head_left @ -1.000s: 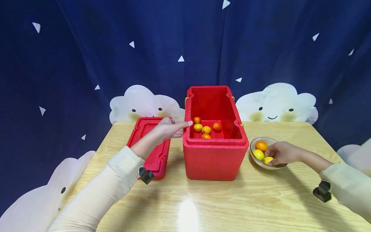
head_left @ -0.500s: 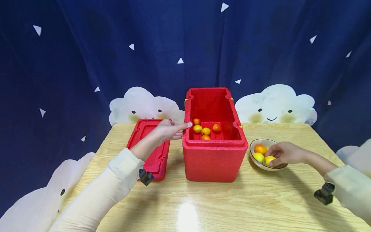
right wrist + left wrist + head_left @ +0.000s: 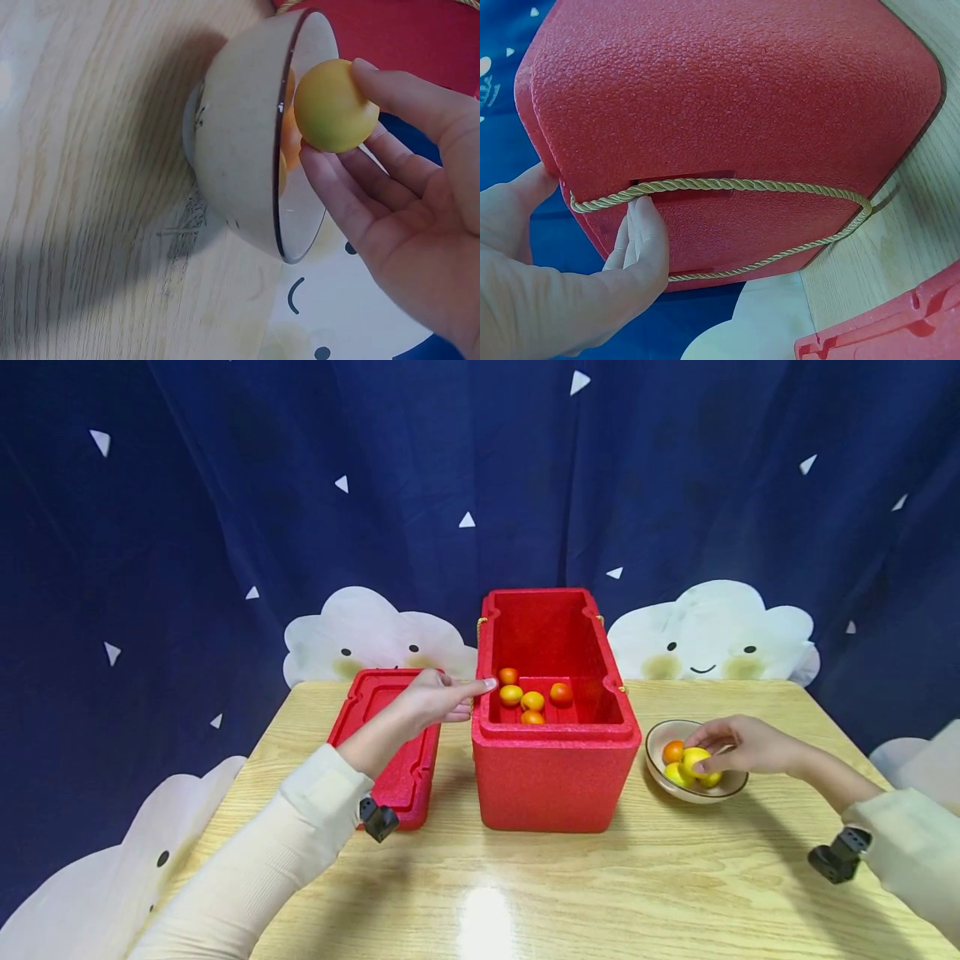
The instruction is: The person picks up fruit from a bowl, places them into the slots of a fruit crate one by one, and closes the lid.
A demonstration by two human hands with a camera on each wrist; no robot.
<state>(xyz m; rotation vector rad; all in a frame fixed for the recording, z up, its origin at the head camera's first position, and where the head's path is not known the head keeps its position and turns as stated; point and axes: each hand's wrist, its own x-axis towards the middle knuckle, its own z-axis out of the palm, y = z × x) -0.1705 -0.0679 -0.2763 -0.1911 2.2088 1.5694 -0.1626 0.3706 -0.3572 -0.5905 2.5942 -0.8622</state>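
Observation:
My right hand (image 3: 750, 745) pinches a small round yellow fruit (image 3: 336, 106) between thumb and fingertips. The fruit is raised just above the rim of a cream bowl (image 3: 236, 142) with a brown edge. Inside that bowl lie an orange fruit (image 3: 672, 752) and yellow ones (image 3: 678, 776). With thumb over the rim and fingers against the outside, my left hand (image 3: 438, 695) grips the side wall of an uncovered red foam box (image 3: 555, 785). Its fingertips touch the wall by the gold rope handle (image 3: 742, 184). Several orange and yellow fruits (image 3: 532, 702) rest on the box floor.
The red lid (image 3: 401, 768) lies on the wooden table (image 3: 600, 893) left of the box, partly under my left forearm. A dark blue curtain (image 3: 405, 468) with white cloud shapes hangs behind the table.
My right hand has taken hold of a yellow fruit and lifted it from down in the bowl to above the others. The left hand has kept its hold on the box wall.

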